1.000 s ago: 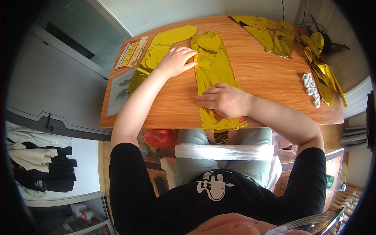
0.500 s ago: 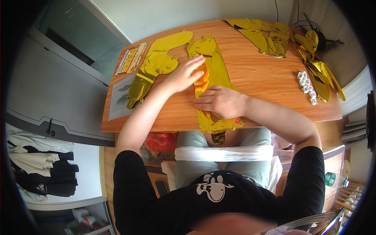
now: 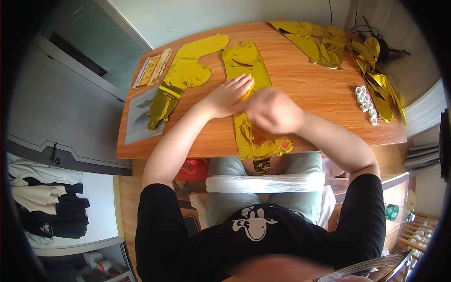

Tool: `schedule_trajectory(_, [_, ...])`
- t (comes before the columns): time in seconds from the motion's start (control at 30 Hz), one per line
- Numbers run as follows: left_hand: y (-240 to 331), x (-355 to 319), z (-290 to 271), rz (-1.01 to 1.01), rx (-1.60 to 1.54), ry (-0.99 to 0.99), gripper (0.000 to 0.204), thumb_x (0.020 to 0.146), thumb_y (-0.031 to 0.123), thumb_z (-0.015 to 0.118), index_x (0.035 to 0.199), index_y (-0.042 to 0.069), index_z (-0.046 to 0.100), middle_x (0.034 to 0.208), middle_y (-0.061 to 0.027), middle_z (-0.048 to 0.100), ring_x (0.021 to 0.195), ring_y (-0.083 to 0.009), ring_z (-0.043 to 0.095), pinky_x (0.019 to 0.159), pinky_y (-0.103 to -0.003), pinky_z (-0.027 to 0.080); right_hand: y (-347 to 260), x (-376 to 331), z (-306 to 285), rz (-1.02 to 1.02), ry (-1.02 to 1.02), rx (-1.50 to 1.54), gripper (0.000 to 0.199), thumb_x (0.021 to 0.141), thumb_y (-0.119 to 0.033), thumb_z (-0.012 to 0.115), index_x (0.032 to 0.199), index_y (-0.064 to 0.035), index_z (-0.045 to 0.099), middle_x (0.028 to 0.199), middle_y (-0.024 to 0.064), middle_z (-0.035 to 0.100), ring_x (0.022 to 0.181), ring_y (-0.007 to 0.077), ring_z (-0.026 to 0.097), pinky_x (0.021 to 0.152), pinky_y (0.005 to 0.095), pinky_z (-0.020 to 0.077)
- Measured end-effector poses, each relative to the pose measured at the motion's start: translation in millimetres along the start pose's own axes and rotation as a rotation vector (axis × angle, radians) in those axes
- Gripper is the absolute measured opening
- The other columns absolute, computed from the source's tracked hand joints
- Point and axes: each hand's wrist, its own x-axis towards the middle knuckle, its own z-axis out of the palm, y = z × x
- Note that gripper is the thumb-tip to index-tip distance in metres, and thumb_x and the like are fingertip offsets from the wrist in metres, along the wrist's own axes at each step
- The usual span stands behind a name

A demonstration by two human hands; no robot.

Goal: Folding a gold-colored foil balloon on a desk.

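Note:
A flat, uninflated gold foil balloon (image 3: 245, 56) lies lengthwise in front of me, its lower end reaching the table's near edge and hanging slightly over. My left hand (image 3: 229, 97) rests flat on its middle left side, fingers stretched out and close together. Just to the right, my right hand (image 3: 275, 113) is over the same balloon, its fingers curled in and smeared by motion. Whether they pinch the foil I cannot tell. Part of the balloon's middle is hidden under both hands. A small red spot (image 3: 285, 144) shows on its near right corner.
Another flat gold foil balloon (image 3: 185, 70) lies to the left, partly over a clear plastic sleeve (image 3: 136, 117). Crumpled gold foil (image 3: 324, 47) spreads across the far right of the wooden table (image 3: 310, 89). Several white rings (image 3: 364, 99) sit near the right edge. Paper strips (image 3: 149, 70) lie far left.
My left hand has moved down and flattened onto the balloon. My right hand has lifted a little and shifted up, its fingers now curled and blurred.

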Motion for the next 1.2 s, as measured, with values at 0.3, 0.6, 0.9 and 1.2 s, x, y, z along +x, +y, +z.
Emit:
schedule_trajectory(0.3, [5.4, -5.4, -1.0, -0.1, -0.09, 0.007, 0.089, 0.099, 0.066, 0.047, 0.16, 0.004, 0.027, 0.166, -0.0208, 0.026, 0.155, -0.0347, 0.022, 0.127, -0.044, 0.019, 40.0, -12.7, 2.8, 0.584, 0.029, -0.603, 0.022, 0.092, -0.014, 0.061, 0.109, -0.0113, 0.074, 0.118, 0.0025, 0.07, 0.128, 0.0269, 0.056, 0.117, 0.0538, 0.0349])
schedule_trajectory(0.6, [9.5, -3.1, -4.2, -0.074, -0.102, 0.042, 0.095, 0.095, 0.074, 0.045, 0.159, 0.005, 0.029, 0.166, -0.0185, 0.027, 0.154, -0.0361, 0.022, 0.126, -0.048, 0.02, 40.6, -11.0, 1.8, 0.598, 0.038, -0.489, 0.023, 0.09, -0.013, 0.06, 0.108, -0.0096, 0.075, 0.115, 0.0015, 0.071, 0.123, 0.0253, 0.058, 0.112, 0.0535, 0.0378])
schedule_trajectory(0.9, [12.8, -2.0, -1.1, -0.074, -0.038, 0.032, 0.092, 0.094, 0.074, 0.047, 0.159, 0.01, 0.032, 0.166, -0.013, 0.029, 0.154, -0.0373, 0.024, 0.126, -0.049, 0.02, 15.9, -7.0, -17.5, 0.861, -0.095, -0.082, 0.056, 0.095, -0.02, 0.062, 0.148, -0.0122, 0.046, 0.137, 0.0188, 0.052, 0.114, 0.0352, 0.061, 0.099, 0.0412, 0.0499])
schedule_trajectory(1.2, [11.6, -1.3, -0.6, -0.089, -0.027, 0.002, 0.092, 0.095, 0.072, 0.048, 0.162, 0.014, 0.025, 0.169, -0.0092, 0.023, 0.156, -0.0326, 0.018, 0.127, -0.048, 0.017, -3.2, -47.4, -44.5, 0.666, -0.184, 0.155, 0.055, 0.094, -0.011, 0.061, 0.147, -0.0101, 0.047, 0.135, 0.0162, 0.054, 0.119, 0.0342, 0.057, 0.102, 0.0413, 0.0461])
